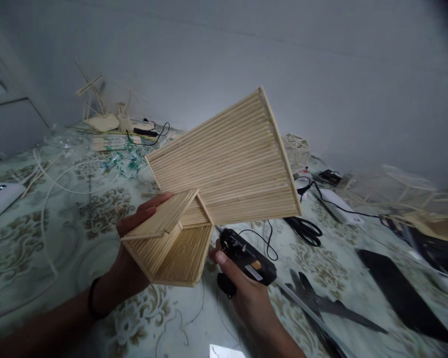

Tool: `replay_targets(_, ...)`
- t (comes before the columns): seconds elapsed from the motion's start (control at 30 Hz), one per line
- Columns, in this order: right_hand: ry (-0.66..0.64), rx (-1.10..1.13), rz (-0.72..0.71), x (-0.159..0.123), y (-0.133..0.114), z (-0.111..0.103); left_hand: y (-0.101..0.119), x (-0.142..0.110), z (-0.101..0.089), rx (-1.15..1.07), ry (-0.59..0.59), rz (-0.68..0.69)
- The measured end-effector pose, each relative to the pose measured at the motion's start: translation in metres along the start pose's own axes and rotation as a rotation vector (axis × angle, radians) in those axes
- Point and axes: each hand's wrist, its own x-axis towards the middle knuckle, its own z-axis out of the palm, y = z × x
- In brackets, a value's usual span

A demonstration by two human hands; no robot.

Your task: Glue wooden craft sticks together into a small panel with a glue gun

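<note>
My left hand point(132, 258) grips a model made of thin wooden sticks point(224, 164), a broad slanted panel with a small box-like part at its lower left. The fingers wrap round the small part from behind and below, holding the model up over the table. My right hand point(246, 293) is closed round a black hot glue gun point(246, 258). Its nozzle points up toward the underside of the model where the small part meets the big panel. A clear glue stick sticks out of the gun's back toward the lower right.
A patterned cloth point(59, 233) covers the table. Black scissors point(306, 231) and a second pair point(321, 303) lie to the right, with cables, a white power strip point(339, 204) and a dark flat sheet point(399, 293). Other stick models point(104, 109) stand at the back left and far right.
</note>
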Motion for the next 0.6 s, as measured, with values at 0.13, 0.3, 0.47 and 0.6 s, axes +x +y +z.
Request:
replay_targets(0.13, -0.043, -0.013, -0.023, 0.0040, 0.0041, -0.0054, 0.0008, -0.0013, -0.0003, -0.010, 0.012, -0.023)
replay_targets(0.3, -0.045, -0.019, -0.021, 0.0051, 0.0061, -0.0057, 0.0031, -0.0007, 0.0010, -0.011, 0.025, -0.037)
replay_targets(0.47, -0.020, -0.058, 0.009, 0.0041, 0.0058, -0.0056, 0.0042, -0.0007, -0.0005, 0.020, 0.027, -0.066)
replay_targets(0.6, 0.020, -0.096, 0.025, -0.0019, 0.0018, -0.0007, 0.0034, -0.0018, -0.0030, 0.090, 0.033, -0.120)
